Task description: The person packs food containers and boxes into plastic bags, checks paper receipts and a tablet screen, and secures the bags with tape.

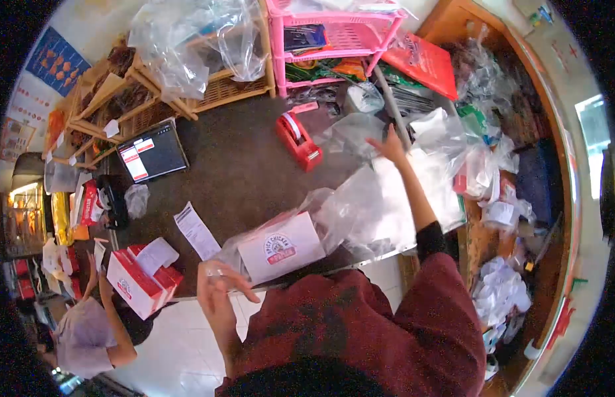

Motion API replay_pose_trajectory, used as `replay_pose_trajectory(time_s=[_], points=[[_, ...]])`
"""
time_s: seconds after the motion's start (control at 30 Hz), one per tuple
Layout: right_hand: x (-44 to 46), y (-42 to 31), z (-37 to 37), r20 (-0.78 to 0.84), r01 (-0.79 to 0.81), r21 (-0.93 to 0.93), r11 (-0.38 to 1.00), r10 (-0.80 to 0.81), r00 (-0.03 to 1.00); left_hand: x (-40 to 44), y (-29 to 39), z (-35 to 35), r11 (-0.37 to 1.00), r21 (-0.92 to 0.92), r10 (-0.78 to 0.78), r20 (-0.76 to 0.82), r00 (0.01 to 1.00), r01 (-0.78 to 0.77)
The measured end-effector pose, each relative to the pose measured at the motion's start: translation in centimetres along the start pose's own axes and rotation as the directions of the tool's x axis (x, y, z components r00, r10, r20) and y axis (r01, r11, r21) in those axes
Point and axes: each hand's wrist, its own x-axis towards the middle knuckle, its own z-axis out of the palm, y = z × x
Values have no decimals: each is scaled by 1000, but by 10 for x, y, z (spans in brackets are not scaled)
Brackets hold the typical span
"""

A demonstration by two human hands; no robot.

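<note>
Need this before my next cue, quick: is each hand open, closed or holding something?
Left hand: loosely bent beside the box; cannot tell whether it holds anything.
Right hand: open, spread near the clear plastic, nothing visibly held.

I count one white box (pixel 281 250) at lower centre, one red tape dispenser (pixel 298 141) near the middle, one tablet (pixel 163 157) at left, one pink rack (pixel 352 42) up top.
</note>
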Motion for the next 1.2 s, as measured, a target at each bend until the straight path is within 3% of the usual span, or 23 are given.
replay_pose_trajectory(time_s=[0.03, 0.1, 0.17, 0.2, 0.27, 0.33, 0.43, 0.5, 0.57, 0.6, 0.63, 0.67, 0.7, 0.77, 0.8, 0.87, 0.93, 1.0, 1.03, 1.07, 1.1, 1.17, 1.2], points=[[0, -2, 28, 3, -230, 287, 930, 240, 971, 0, 1, 3, 999, 48, 5, -53, 999, -2], [3, -12, 48, 108, -428, 541, 724, 444, 889, -2, -1, 6, 999, 53, 15, -77, 997, -11], [10, -28, 34, 311, -594, 489, 638, 509, 803, -8, -5, 6, 996, 79, 56, -50, 997, -51], [13, -39, 19, 322, -596, 491, 635, 504, 802, -9, -4, 10, 995, 87, 53, -59, 997, -48], [18, -67, -27, 158, -357, 815, 456, 418, 895, -15, -3, 16, 987, 146, 71, -57, 996, -62], [30, -97, -84, -54, -112, 884, 453, 337, 940, -20, -6, 9, 990, 135, 54, -16, 998, -51], [33, -184, -173, -146, 20, 941, 339, 352, 924, -26, -2, 10, 998, 54, -41, -6, 999, 42], [33, -203, -182, -292, 92, 672, 735, 149, 945, -29, -8, 8, 997, 72, -20, 23, 1000, 18], [41, -134, -85, -151, 69, 239, 969, -33, 988, -32, -11, 3, 997, 77, 19, 94, 995, -26], [30, -94, -34, -19, 220, 90, 971, -219, 976, -34, -11, 1, 997, 74, 32, 95, 995, -39], [24, -78, -12, 426, 147, 30, 989, -146, 893, -35, -12, 0, 998, 56, 23, 120, 992, -30], [10, -61, 19, 494, 89, 18, 996, -86, 865, -36, -13, -1, 999, 35, 16, 141, 990, -21], [-2, -40, 43, 428, 168, 86, 982, -189, 884, -38, -13, -4, 1000, 16, 14, 145, 989, -16], [-21, -25, 66, 282, 7, 80, 997, -29, 959, -39, -14, -10, 1000, 9, 14, 143, 990, -15], [-16, -30, 62, 282, 16, 81, 997, -38, 959, -39, -14, -13, 1000, 9, 2, 153, 988, -4], [-12, -40, 34, 356, -368, 309, 877, 252, 900, -39, -15, -17, 1000, -5, -5, 154, 988, 6], [-8, -71, -7, 281, -369, 410, 834, 269, 921, -39, -17, -19, 1000, -18, -20, 169, 985, 23], [-3, -79, -21, 184, -64, 474, 878, -28, 983, -39, -19, -19, 999, -30, -13, 171, 985, 19], [0, -68, -8, 363, 154, 418, 895, -320, 875, -39, -19, -19, 999, -32, -13, 178, 984, 19], [-16, -61, 7, 361, 153, 413, 898, -316, 878, -39, -20, -19, 999, -32, -19, 191, 981, 26], [-42, -81, 6, 386, 186, 119, 975, -218, 896, -39, -20, -19, 999, -35, -23, 203, 979, 31], [-50, -89, 14, 286, 2, -65, 998, 17, 958, -38, -21, -19, 1000, -27, -2, 213, 977, 8], [-39, -88, 14, 290, 4, -62, 998, 14, 957, -39, -21, -21, 1000, -8, 5, 217, 976, -3]])
